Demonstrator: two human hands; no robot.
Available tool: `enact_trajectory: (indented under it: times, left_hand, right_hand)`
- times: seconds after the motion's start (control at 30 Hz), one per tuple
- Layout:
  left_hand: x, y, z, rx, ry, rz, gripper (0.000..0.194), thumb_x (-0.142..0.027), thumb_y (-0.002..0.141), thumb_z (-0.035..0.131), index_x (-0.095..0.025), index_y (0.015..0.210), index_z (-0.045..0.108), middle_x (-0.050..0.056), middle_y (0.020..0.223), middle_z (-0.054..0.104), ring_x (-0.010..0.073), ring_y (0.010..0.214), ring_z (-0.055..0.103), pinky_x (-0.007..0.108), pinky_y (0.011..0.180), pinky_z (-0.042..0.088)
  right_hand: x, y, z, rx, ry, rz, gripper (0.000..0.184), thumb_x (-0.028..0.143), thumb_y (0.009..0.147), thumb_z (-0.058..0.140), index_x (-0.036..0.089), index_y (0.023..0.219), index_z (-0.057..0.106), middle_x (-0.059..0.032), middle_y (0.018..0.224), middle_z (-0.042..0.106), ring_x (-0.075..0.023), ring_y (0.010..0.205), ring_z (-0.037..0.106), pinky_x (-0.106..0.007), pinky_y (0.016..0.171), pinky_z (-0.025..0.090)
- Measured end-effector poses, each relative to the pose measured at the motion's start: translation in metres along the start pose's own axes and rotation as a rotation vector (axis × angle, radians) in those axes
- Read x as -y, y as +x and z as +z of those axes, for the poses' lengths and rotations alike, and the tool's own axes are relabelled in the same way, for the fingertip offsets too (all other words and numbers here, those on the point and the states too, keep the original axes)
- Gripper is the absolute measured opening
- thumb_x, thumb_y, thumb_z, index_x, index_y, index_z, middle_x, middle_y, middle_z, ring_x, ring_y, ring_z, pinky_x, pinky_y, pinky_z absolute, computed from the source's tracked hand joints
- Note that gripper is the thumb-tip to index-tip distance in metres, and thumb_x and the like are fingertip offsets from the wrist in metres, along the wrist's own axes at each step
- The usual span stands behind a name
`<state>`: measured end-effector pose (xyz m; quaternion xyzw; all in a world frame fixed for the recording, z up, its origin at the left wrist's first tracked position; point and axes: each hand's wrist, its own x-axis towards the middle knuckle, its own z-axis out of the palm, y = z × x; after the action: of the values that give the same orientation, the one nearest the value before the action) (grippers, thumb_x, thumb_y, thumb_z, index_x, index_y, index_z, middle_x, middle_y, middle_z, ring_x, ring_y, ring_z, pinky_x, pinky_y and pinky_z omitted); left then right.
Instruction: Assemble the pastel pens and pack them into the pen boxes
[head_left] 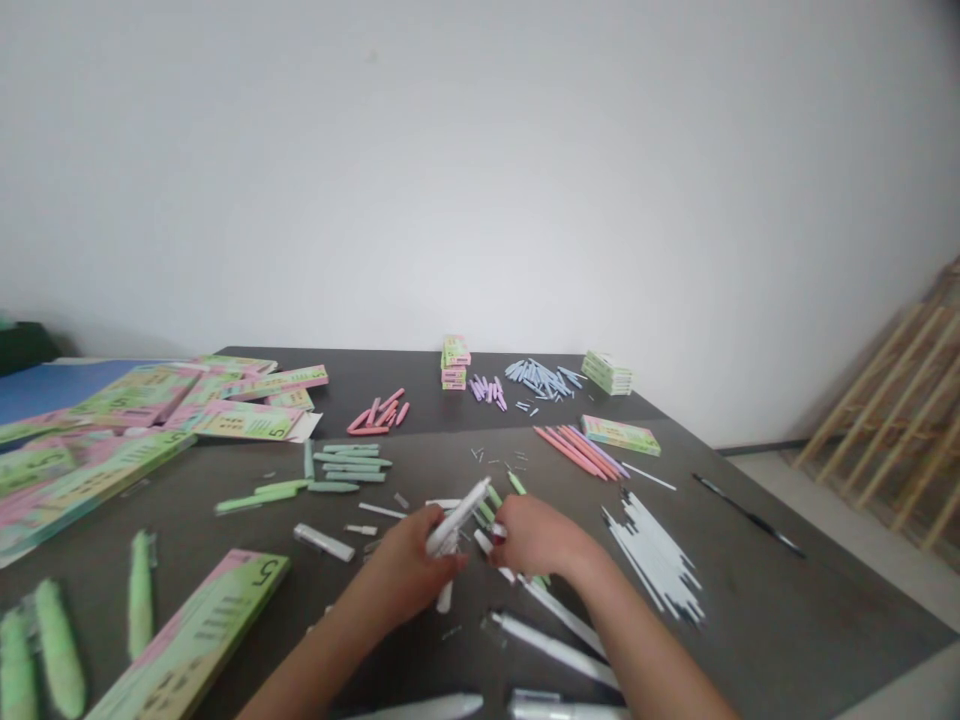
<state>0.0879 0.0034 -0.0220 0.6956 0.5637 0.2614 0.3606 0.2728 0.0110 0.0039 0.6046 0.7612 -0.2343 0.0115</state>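
Observation:
My left hand (401, 570) is closed around white pen parts, with a white pen barrel (463, 512) slanting up from between thumb and fingers. Close beside it, my right hand (536, 540) has its fingers pinched together just above the tabletop; what they hold is mostly hidden. A green pen barrel (516, 482) lies just past the right fingers, among more green and white pieces partly covered by that hand. White pens (555, 648) rest under and in front of my right forearm. A clear and white pen piece (324, 542) lies left of my left hand.
Teal barrels (352, 465), coral barrels (379, 415) and blue barrels (541, 378) lie in groups on the dark table (750, 590). White refills (654, 555) and a black pen (748, 515) are at right. Printed boxes (195, 640) lie at left; a wooden rack (892, 400) leans right.

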Motion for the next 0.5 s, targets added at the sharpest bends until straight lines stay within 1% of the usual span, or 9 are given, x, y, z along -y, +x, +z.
enact_trajectory:
  times: [0.07,0.1,0.17,0.23,0.3,0.37,0.47,0.5]
  left_hand:
    - [-0.005,-0.003,0.011,0.041,0.012,0.026,0.017,-0.019,0.064,0.061,-0.019,0.08,0.064,0.002,0.077,0.069,0.0217,0.074,0.062,0.028,0.065,0.041]
    - [-0.007,-0.003,0.015,0.056,0.017,0.032,0.017,-0.016,0.064,0.06,-0.019,0.08,0.065,0.003,0.077,0.069,0.0217,0.074,0.062,0.028,0.065,0.04]
    - [-0.007,-0.003,0.02,0.075,0.019,0.034,0.017,-0.013,0.063,0.059,-0.019,0.078,0.066,0.003,0.074,0.069,0.0213,0.07,0.062,0.027,0.063,0.039]
    - [-0.005,-0.001,0.022,0.079,0.006,0.029,0.018,-0.013,0.063,0.06,-0.019,0.078,0.067,0.002,0.071,0.069,0.0205,0.067,0.061,0.026,0.061,0.038]
    - [-0.002,0.001,0.022,0.062,-0.025,0.022,0.017,-0.013,0.063,0.061,-0.02,0.077,0.068,0.001,0.068,0.068,0.0197,0.066,0.061,0.025,0.059,0.038]
    - [-0.001,0.001,0.02,0.051,-0.076,0.012,0.014,-0.014,0.063,0.061,-0.02,0.074,0.068,0.0,0.062,0.066,0.0189,0.061,0.061,0.024,0.057,0.038]
    - [-0.002,0.002,0.012,0.046,-0.19,-0.017,0.005,-0.019,0.064,0.062,-0.019,0.063,0.067,-0.002,0.048,0.06,0.016,0.046,0.056,0.023,0.048,0.036]
    - [-0.003,0.002,0.008,0.033,-0.236,-0.031,0.009,-0.023,0.065,0.063,-0.018,0.057,0.065,-0.002,0.044,0.057,0.0141,0.041,0.051,0.022,0.045,0.033]
  right_hand:
    - [0.002,-0.001,0.002,-0.021,0.011,0.002,0.017,0.019,0.065,0.067,0.011,0.078,0.074,-0.0132,0.073,0.072,-0.0196,0.06,0.064,-0.024,0.05,0.038]
    - [0.003,-0.001,0.003,-0.031,0.026,-0.008,0.016,0.019,0.065,0.067,0.013,0.078,0.074,-0.0122,0.074,0.072,-0.0198,0.062,0.064,-0.024,0.051,0.038]
    - [0.004,-0.002,0.002,-0.053,0.071,-0.032,0.013,0.019,0.069,0.065,0.016,0.078,0.074,-0.0088,0.072,0.071,-0.0185,0.063,0.063,-0.024,0.054,0.038]
    - [0.003,-0.002,0.0,-0.088,0.122,-0.045,0.011,0.02,0.073,0.062,0.016,0.076,0.072,-0.0075,0.069,0.069,-0.0176,0.063,0.062,-0.024,0.055,0.038]
    - [0.0,-0.001,-0.004,-0.137,0.18,-0.059,0.011,0.018,0.075,0.06,0.014,0.076,0.07,-0.0078,0.072,0.068,-0.0179,0.067,0.06,-0.025,0.058,0.037]
    - [-0.005,0.001,-0.007,-0.161,0.253,-0.094,0.011,0.013,0.071,0.059,0.013,0.079,0.067,-0.006,0.074,0.065,-0.0173,0.07,0.057,-0.025,0.059,0.036]
    - [-0.011,0.001,-0.01,-0.101,0.41,-0.193,0.025,0.003,0.062,0.058,0.015,0.084,0.064,0.001,0.072,0.06,-0.0136,0.068,0.053,-0.022,0.06,0.037]
    - [-0.011,0.0,-0.011,-0.071,0.473,-0.228,0.027,0.003,0.062,0.057,0.016,0.085,0.064,0.0027,0.071,0.059,-0.0124,0.068,0.052,-0.021,0.06,0.037]
